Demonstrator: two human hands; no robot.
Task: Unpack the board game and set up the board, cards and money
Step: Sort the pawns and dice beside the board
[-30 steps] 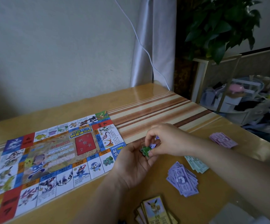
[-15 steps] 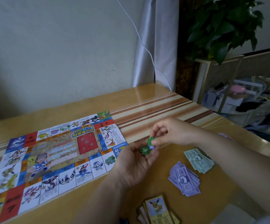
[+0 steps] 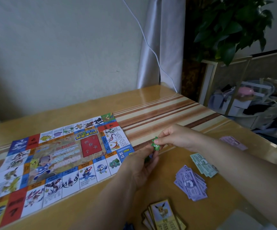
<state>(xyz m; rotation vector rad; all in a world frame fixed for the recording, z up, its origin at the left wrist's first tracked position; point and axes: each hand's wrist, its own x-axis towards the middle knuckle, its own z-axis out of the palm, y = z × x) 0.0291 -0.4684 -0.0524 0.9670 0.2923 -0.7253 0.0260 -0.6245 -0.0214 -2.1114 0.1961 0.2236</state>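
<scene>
Just green token [image 3: 155,144] between both hands [image 3: 176,138].

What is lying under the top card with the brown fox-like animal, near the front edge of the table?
Under the top card lie more yellow-bordered cards, fanned out so that only their edges and corners show. Their pictures are covered, and their number cannot be counted. The stack rests on the table.

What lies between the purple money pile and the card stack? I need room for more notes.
Head view: only bare table separates the purple money pile from the card stack.
</scene>
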